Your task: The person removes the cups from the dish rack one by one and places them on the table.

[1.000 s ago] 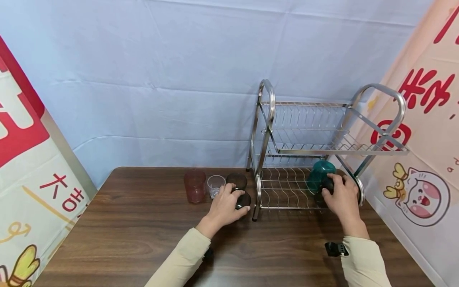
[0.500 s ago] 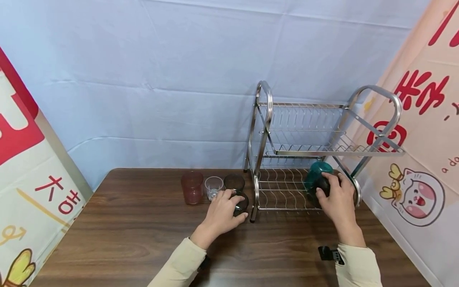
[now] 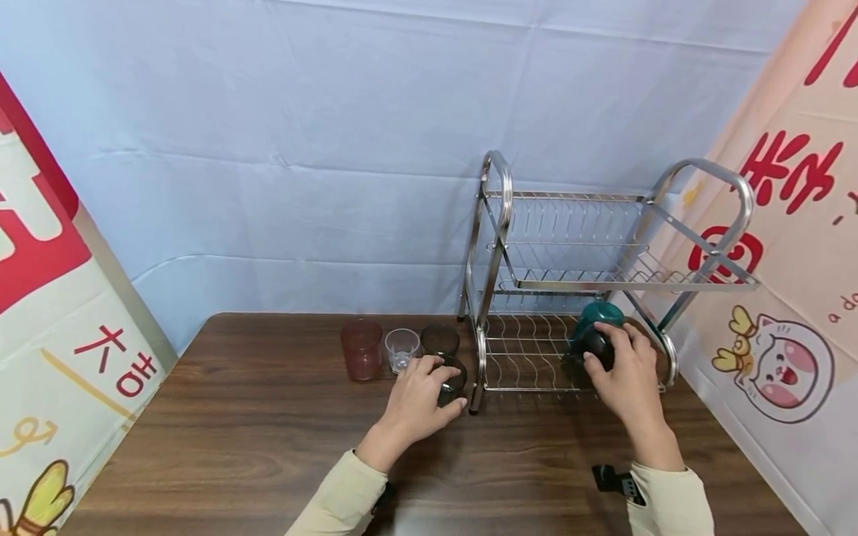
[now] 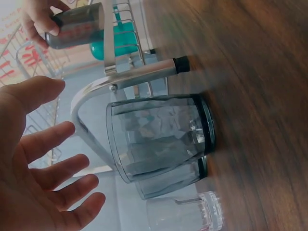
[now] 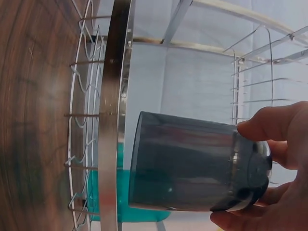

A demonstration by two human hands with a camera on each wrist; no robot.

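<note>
Cup (image 5: pixel 187 163), gripped by the right hand (image 3: pixel 626 376), hangs mouth-down over the lower shelf (image 3: pixel 526 353) of the rack (image 5: pixel 110 86), seemingly mid-placement and needing lowering, while the left hand (image 3: pixel 415 398), fingers loosely spread, holds nothing near a glass (image 4: pixel 159 137).

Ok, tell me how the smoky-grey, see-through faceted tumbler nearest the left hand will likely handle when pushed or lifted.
The smoky-grey tumbler is probably stiff: its thin walls hold an even, round shape. Its glossy surface may feel slippery to the left hand. Standing upright on a wide, dark base, it would likely slide before tipping.
</note>
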